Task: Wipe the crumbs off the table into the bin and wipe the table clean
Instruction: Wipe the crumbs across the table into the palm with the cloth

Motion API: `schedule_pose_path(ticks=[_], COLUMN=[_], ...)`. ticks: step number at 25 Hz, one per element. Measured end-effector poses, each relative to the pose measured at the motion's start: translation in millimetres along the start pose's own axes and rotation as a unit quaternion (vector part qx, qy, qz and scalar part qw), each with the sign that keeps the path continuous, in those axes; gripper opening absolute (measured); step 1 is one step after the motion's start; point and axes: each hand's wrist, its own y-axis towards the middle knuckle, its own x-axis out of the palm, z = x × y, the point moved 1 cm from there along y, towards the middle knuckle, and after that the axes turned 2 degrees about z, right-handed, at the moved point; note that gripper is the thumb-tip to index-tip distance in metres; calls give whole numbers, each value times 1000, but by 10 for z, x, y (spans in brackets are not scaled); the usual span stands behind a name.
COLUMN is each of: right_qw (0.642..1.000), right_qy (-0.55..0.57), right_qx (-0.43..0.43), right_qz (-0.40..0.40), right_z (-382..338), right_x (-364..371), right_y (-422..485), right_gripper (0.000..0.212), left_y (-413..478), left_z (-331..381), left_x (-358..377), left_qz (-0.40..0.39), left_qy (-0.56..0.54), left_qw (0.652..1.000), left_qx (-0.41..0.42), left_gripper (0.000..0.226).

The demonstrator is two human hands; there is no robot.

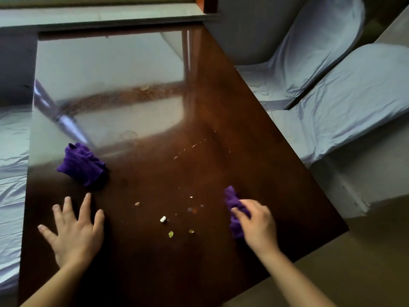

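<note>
A glossy dark brown table (155, 262) fills the view. Crumbs (163, 219) lie scattered across its near middle, with a thinner trail (192, 147) farther back. My right hand (257, 224) grips a bunched purple cloth (232, 202) at the right of the crumbs, pressed to the tabletop. My left hand (75, 231) rests flat on the table with fingers spread, holding nothing. A second crumpled purple cloth (83, 163) sits just beyond my left hand, apart from it. No bin is in view.
Two chairs draped in pale grey covers (343, 103) stand close along the table's right edge. More pale fabric (11, 173) lies along the left edge. A window sill (99, 17) runs behind the far end. Tan floor (332, 273) shows at the lower right.
</note>
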Motion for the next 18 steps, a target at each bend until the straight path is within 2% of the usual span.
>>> schedule_pose_path(ticks=[4,7,9,12,15,18], right_qw=[988,973,971,982,991,1000], right_qy=[122,219,196,61,-39,-21], right_qx=[-4,73,136,178,119,-7], right_qz=[-95,-22,21,13,41,0], right_z=[-530,-378,-70,248,29,-491], right_x=[297,50,-192,-342,-90,309], right_y=[-148,-111,-89,-106,-175,-331], right_gripper=[14,8,14,27,28,21], left_y=[29,-94,-269,-406,-408,-421], left_z=[-32,-141,-192,-204,-182,-178], left_x=[-82,-102,-79,-32,-30,-32], left_qz=[-2,21,29,34,36,42], left_qy=[-80,-165,-183,-169,-133,-119], left_qw=[997,984,980,980,985,986], left_qx=[21,58,79,98,105,112], left_gripper=[51,54,60,60,59,57])
